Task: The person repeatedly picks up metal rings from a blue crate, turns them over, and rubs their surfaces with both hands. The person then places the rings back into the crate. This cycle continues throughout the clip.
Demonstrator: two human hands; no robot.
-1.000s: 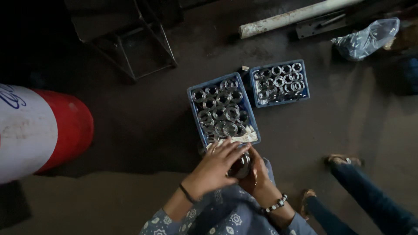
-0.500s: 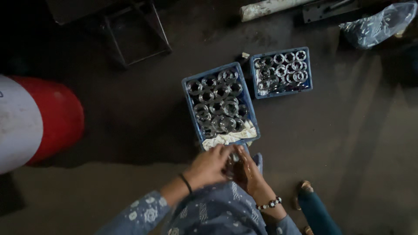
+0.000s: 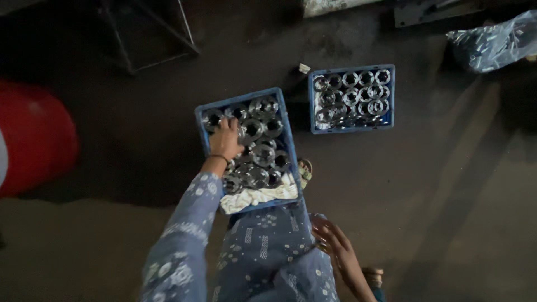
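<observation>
My left hand (image 3: 226,140) reaches forward into the near blue crate (image 3: 288,146), which is packed with shiny metal rings (image 3: 262,154). Its fingers lie on the rings at the crate's far left; whether they grip one is hidden. A white cloth (image 3: 258,196) lies at the crate's near end. My right hand (image 3: 338,249) is low beside my patterned blue clothing (image 3: 268,246), fingers curled around a shiny metal ring (image 3: 319,228).
A second, smaller blue crate (image 3: 391,98) of metal rings stands further right on the dark floor. A red and white drum (image 3: 33,140) lies at the left. A metal frame (image 3: 159,33) is at the top, with a plastic bag (image 3: 495,42) top right.
Both hands were together over a ring near the crate's near end. The left hand has now stretched forward into the crate, and the right has dropped back to the right with the ring.
</observation>
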